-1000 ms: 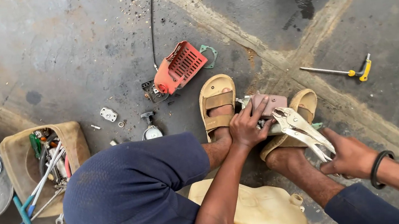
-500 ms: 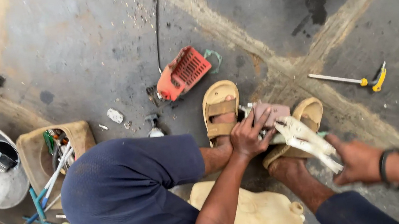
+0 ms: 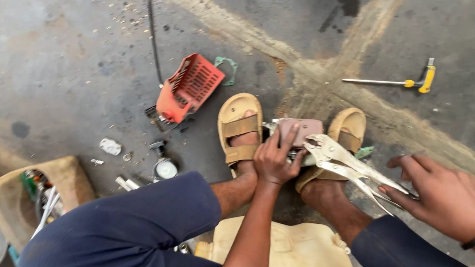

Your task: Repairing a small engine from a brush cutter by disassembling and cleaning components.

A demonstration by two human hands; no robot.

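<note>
A stained grey concrete floor (image 3: 54, 64) carries a red plastic engine cover (image 3: 190, 87) at upper centre, a yellow-handled T-wrench (image 3: 397, 81) at upper right, a tan tool tub (image 3: 72, 180) at lower left, and a cream jerrycan (image 3: 285, 252) at the bottom.

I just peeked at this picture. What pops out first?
The bright red slotted cover on the grey floor, just above the sandalled feet. Below it, the left hand presses a small brownish part between the sandals, while the right hand holds silver locking pliers.
</note>
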